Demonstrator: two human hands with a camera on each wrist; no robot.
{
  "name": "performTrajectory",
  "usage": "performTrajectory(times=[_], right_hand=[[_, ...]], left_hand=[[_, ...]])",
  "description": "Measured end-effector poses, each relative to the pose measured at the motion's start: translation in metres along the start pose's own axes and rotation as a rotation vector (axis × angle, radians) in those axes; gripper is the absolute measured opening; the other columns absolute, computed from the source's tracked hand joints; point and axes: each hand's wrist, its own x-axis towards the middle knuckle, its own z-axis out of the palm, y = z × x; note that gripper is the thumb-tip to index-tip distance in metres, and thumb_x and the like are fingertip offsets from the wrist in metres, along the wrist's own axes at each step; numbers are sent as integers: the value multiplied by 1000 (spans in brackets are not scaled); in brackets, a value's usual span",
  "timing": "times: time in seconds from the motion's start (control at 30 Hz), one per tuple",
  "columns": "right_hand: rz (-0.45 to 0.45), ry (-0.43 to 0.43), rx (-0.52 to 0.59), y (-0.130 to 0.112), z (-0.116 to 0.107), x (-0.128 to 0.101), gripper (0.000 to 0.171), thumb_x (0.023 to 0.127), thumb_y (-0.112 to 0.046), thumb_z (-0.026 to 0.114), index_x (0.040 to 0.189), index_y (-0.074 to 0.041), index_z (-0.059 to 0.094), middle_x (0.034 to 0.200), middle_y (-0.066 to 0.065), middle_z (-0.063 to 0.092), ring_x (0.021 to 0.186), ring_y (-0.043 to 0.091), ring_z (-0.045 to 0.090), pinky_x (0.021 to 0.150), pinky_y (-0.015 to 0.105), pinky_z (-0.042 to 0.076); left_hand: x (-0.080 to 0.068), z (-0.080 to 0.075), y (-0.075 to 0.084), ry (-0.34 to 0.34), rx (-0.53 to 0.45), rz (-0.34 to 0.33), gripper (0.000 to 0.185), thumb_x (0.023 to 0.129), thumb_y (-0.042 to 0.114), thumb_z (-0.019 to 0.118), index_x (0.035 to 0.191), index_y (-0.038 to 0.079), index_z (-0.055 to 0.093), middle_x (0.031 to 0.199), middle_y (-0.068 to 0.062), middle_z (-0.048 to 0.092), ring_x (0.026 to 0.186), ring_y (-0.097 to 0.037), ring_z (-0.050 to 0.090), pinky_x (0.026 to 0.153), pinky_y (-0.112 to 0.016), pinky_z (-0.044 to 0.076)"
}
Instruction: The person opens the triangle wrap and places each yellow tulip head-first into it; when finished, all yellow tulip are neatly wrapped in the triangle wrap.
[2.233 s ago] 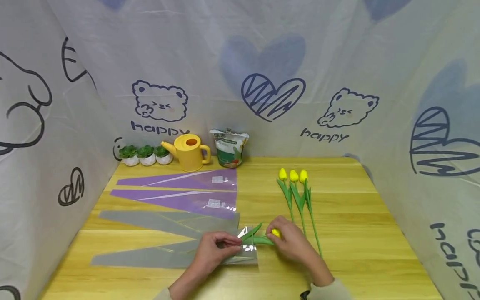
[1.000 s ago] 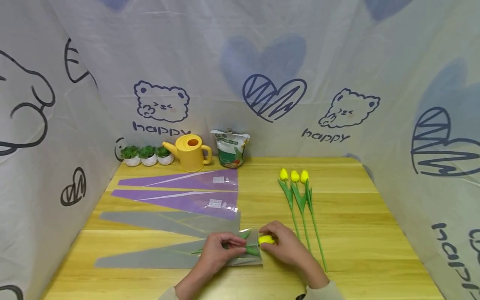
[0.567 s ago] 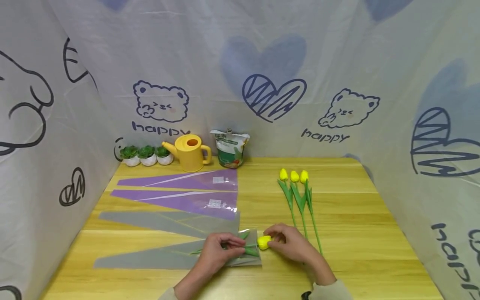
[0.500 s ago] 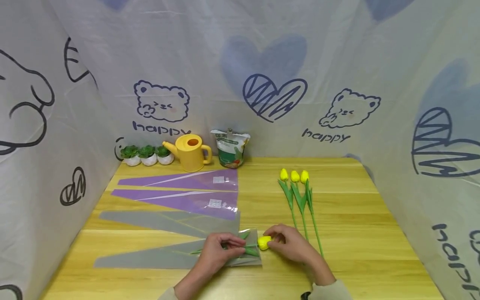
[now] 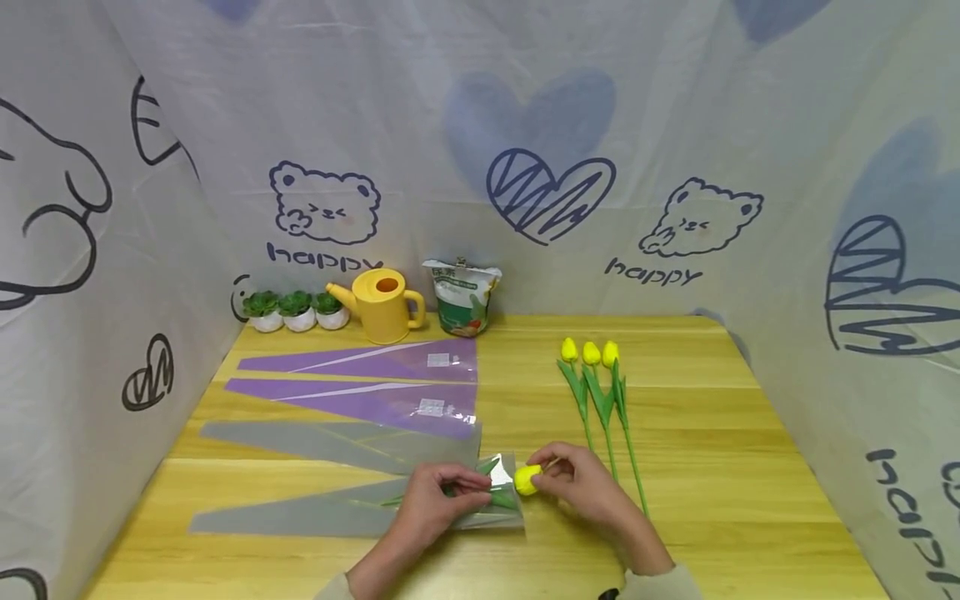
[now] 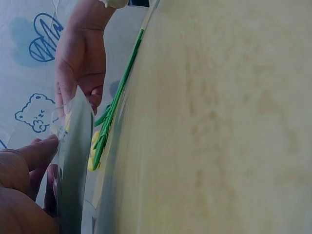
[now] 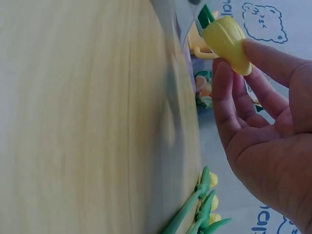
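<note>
In the head view my right hand (image 5: 577,483) pinches the yellow bloom of an artificial tulip (image 5: 527,480) between thumb and fingers. The right wrist view shows that bloom (image 7: 226,41) up close, held at its tip. Its green leaves and stem lie inside a clear and grey tapered flower sleeve (image 5: 300,510), while the bloom sits just outside the wide mouth. My left hand (image 5: 442,500) pinches the sleeve near that mouth, thumb and fingers on the film. In the left wrist view the sleeve's edge (image 6: 75,161) stands raised beside the left fingers.
Three yellow tulips (image 5: 607,417) lie to the right. Another grey sleeve (image 5: 337,442) and two purple sleeves (image 5: 360,400) lie further back. Behind them stand small potted succulents (image 5: 297,310), a yellow watering can (image 5: 382,308) and a green-and-white bag (image 5: 461,300), near the fabric backdrop.
The tulip has slid leftward into the sleeve, leaves now inside and bloom at the mouth. The right hand has shifted its hold to the bloom's tip; the left hand has barely moved.
</note>
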Motion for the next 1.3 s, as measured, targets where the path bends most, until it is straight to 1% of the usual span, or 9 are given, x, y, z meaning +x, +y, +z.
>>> performTrajectory(times=[0.2, 0.43, 0.57, 0.7, 0.83, 0.97, 1.07, 1.17, 1.3], right_hand=[[-3, -2, 59, -4, 4, 1, 22, 95, -13, 75, 114, -4, 72, 111, 13, 71, 90, 18, 70, 74, 23, 58], [-35, 6, 85, -7, 14, 3, 25, 92, -11, 78, 113, 0, 72, 101, 13, 74, 85, 16, 72, 72, 23, 59], [-37, 8, 109, -7, 21, 5, 25, 91, -9, 79, 110, 4, 72, 97, 17, 74, 80, 12, 71, 69, 22, 57], [-31, 17, 104, -5, 27, 7, 23, 91, -12, 80, 108, 2, 73, 99, 15, 76, 79, 11, 70, 68, 21, 56], [-25, 32, 73, -5, 27, 7, 23, 91, -16, 81, 108, -1, 75, 97, 11, 76, 79, 11, 69, 68, 21, 56], [-24, 40, 70, -6, 24, 6, 24, 91, -16, 81, 109, -1, 75, 95, 11, 76, 78, 11, 69, 68, 21, 56], [-21, 43, 91, -7, 23, 5, 24, 91, -15, 80, 109, -1, 75, 97, 12, 75, 80, 11, 69, 69, 21, 56], [-15, 44, 123, -7, 22, 4, 25, 91, -14, 80, 111, 1, 74, 99, 14, 75, 82, 13, 69, 70, 22, 57], [-10, 36, 162, -7, 22, 4, 27, 92, -11, 79, 112, 4, 73, 98, 16, 75, 82, 17, 71, 71, 23, 58]], left_hand=[[0, 1, 5, 1, 8, 7, 19, 80, 7, 88, 98, 5, 82, 94, -14, 80, 74, -7, 72, 69, -22, 58], [2, 3, 9, 15, 19, 44, 20, 79, 10, 89, 97, 4, 81, 93, -14, 80, 74, -6, 70, 70, -23, 58], [2, 4, 11, 14, 30, 22, 20, 79, 9, 89, 97, 5, 82, 93, -14, 80, 73, -6, 69, 69, -22, 58], [2, 5, 10, 19, 48, 1, 19, 78, 9, 90, 95, 8, 82, 93, -10, 80, 72, -6, 69, 70, -22, 58], [0, 4, 12, 1, 57, 20, 23, 78, 11, 90, 99, 10, 82, 98, -6, 81, 82, -15, 73, 77, -24, 59], [-4, -2, 14, -9, 140, 60, 30, 77, 15, 91, 105, 15, 82, 105, 0, 80, 96, -25, 71, 88, -28, 57], [-7, -10, 15, 17, 264, 87, 35, 75, 18, 93, 108, 19, 81, 107, 7, 78, 101, -19, 68, 94, -31, 54], [-7, -17, 14, 29, 366, 106, 37, 74, 19, 93, 109, 22, 81, 108, 12, 77, 101, -12, 66, 95, -32, 52], [-6, -21, 14, 10, 414, 126, 31, 76, 18, 92, 105, 23, 81, 101, 15, 78, 97, -8, 65, 92, -30, 52]])
